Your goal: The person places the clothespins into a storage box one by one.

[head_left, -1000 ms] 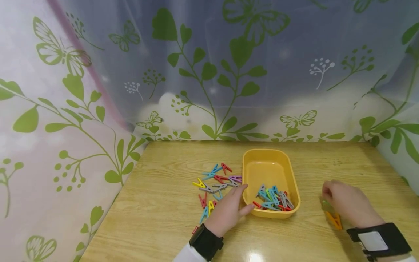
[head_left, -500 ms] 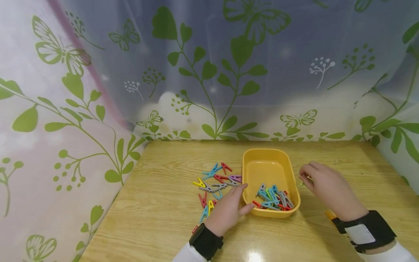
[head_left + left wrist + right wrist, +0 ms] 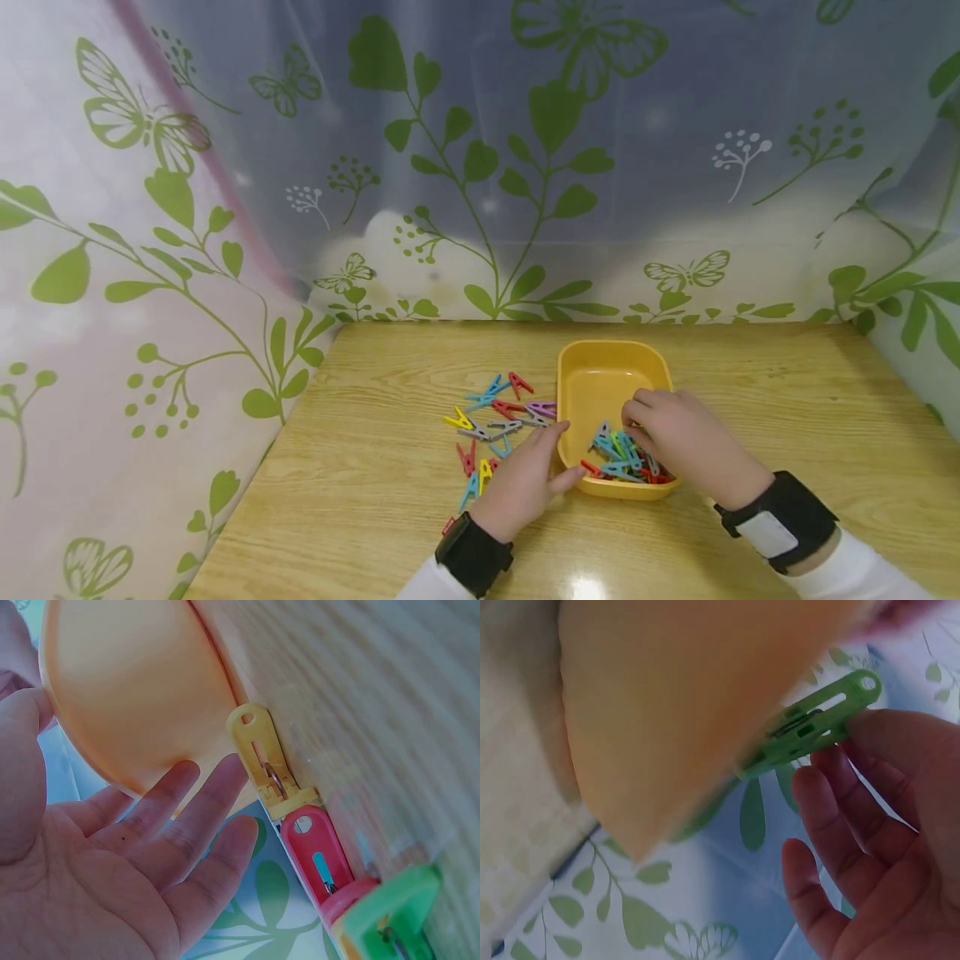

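A yellow-orange plastic bin (image 3: 600, 354) stands on the wooden table, with a heap of colourful clothespins (image 3: 618, 458) at its near end. My right hand (image 3: 678, 429) reaches over the bin's right rim. In the right wrist view it pinches a green clothespin (image 3: 810, 724) by one end between thumb and fingers; the bin wall partly covers the pin's other end. My left hand (image 3: 521, 479) rests against the bin's left side, thumb and fingers spread at the rim. The left wrist view shows its relaxed fingers (image 3: 161, 799) touching the bin wall.
Left of the bin lie loose clothespins (image 3: 506, 408) in red, blue, yellow, grey and purple, partly behind my left hand. A yellow clothespin (image 3: 262, 757) lies close to the left fingertips. A patterned curtain (image 3: 450, 167) rises along the table's back edge.
My right hand has moved left from the table right of the bin to over the bin, carrying the green clothespin. An orange clothespin at right is now hidden by the arm. My left hand stays.
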Demonstrator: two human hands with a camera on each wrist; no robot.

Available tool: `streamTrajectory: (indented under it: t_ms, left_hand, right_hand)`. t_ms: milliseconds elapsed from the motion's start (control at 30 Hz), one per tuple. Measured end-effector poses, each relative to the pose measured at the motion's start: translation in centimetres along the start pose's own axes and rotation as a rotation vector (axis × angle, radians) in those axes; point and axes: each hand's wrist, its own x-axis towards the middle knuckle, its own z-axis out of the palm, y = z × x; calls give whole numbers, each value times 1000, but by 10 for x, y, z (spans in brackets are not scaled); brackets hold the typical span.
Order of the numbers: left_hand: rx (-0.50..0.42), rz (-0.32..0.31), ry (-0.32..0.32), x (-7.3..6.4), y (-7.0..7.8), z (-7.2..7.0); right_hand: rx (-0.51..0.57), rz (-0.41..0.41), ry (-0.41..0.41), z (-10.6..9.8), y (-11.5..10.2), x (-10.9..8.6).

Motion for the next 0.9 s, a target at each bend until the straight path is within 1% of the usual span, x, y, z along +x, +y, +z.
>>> streamTrajectory:
  t_ms: [133,267,333,533,667,900]
  left_hand:
    - [6,4,-2,0,0,0]
    - [4,6,-1,0,0,1]
    - [4,7,0,0,0,1]
    - [12,8,-5,0,1,1]
    - [1,13,-8,0,1,0]
    - [0,9,-8,0,0,-1]
  right_hand:
    - [-1,19,-77,10,-7,-1]
    - [-5,54,-129,14,-11,-1]
    - [2,63,-140,15,-11,0]
    - [6,72,-125,16,-10,-1]
    - [8,76,-110,17,-10,-2]
    - [28,91,-76,10,-9,-6]
